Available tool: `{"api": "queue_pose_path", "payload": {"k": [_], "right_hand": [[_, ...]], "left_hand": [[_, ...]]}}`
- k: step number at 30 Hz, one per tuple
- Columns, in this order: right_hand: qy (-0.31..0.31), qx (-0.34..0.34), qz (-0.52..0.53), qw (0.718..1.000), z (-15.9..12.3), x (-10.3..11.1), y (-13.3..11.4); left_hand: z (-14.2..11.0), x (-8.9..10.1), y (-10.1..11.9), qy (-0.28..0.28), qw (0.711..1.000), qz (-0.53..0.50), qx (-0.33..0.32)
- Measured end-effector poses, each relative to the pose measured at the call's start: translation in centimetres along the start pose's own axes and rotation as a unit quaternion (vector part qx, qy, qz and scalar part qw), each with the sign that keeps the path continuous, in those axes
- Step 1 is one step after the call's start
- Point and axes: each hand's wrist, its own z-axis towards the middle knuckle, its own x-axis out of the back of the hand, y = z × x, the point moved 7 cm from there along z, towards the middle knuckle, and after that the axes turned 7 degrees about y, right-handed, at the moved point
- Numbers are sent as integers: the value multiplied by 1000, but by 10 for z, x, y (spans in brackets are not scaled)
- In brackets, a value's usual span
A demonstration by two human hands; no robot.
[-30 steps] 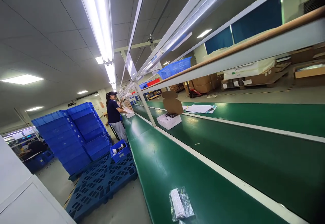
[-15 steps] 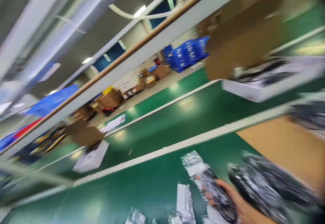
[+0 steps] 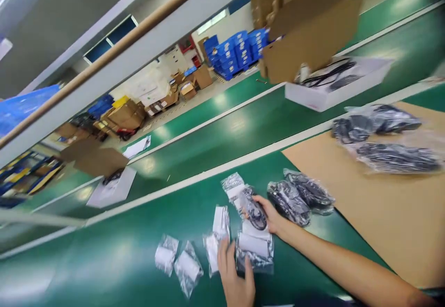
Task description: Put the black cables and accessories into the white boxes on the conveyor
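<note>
Left hand [image 3: 235, 277] arrived, bagged cable [image 3: 253, 208] in right [image 3: 271, 216]

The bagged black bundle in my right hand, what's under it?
White items in clear bags show past the edges of the bagged black bundle. The bundle and right hand hide what's directly underneath.

Mild blur — glare on belt [image 3: 107, 256]

Green bench [image 3: 114, 251]: white packets [image 3: 253, 246], black bagged bundles [image 3: 290, 202], cardboard [image 3: 385, 219].
</note>
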Motion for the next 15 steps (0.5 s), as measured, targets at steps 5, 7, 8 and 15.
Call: {"api": "queue_pose_path", "payload": {"k": [5, 7, 8, 15], "right_hand": [[-58, 6, 29, 998, 7, 1, -3], [-61, 11, 32, 998, 9, 2, -4], [-59, 16, 35, 997, 9, 2, -5], [-52, 85, -15, 995, 6, 5, -19]], "left_hand": [[87, 6, -23, -25, 993, -8, 117], [119, -19, -37, -66, 985, 5, 158], [132, -35, -42, -87, 981, 3, 175], [187, -129, -49, -153, 927, -197, 279]]}}
